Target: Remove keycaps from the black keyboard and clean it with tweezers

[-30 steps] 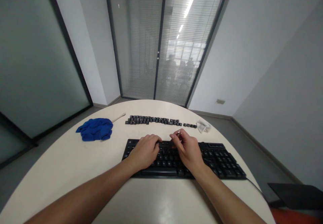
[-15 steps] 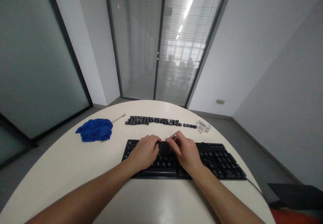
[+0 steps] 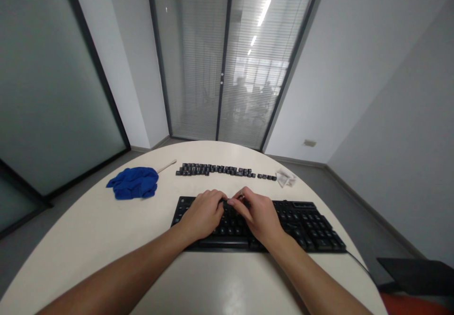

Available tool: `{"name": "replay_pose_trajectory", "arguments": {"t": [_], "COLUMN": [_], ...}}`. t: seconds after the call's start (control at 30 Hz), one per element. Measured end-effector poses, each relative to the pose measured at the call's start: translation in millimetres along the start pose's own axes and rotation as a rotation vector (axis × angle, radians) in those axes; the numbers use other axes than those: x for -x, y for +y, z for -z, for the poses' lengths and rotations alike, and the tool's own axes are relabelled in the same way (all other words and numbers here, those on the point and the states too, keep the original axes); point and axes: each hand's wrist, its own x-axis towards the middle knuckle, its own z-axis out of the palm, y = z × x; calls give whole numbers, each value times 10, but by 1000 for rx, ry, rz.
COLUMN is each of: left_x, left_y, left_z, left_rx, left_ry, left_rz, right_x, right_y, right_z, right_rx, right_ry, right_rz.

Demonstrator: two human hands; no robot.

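Note:
A black keyboard (image 3: 230, 242) lies on the round table below both hands. My left hand (image 3: 204, 214) rests over its left half. The fingers are bent and the thumb is close to the index finger, by a dark spot at the keyboard's back edge; what they hold is hidden. My right hand (image 3: 260, 213) is over the middle of the keyboard, thumb and index finger pinched around something small with a pale spot. I cannot make it out. The fingertips of the two hands nearly meet at the back row.
Rows of loose black keycaps (image 3: 216, 169) lie behind the keyboard, with a crumpled white tissue (image 3: 285, 178) at their right end. A blue cloth (image 3: 135, 182) and a thin pale stick (image 3: 166, 165) lie on the left of the table (image 3: 88, 230). The keyboard's cable (image 3: 360, 264) runs off right.
My right hand has moved slightly to the left, its fingertips now closer to my left hand's. My left hand has stayed in place.

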Motion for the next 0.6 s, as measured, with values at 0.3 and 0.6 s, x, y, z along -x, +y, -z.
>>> {"name": "replay_pose_trajectory", "arguments": {"t": [0.3,0.6], "left_x": [-9,-7], "left_y": [17,30], "left_z": [16,0], "left_rx": [6,14], "left_ry": [-7,7], "left_rz": [17,13], "right_x": [-33,-60], "right_y": [41,77], "right_z": [0,-6], "right_rx": [27,-8], "right_ry": [40,64], "right_rz": [-111,-206]}}
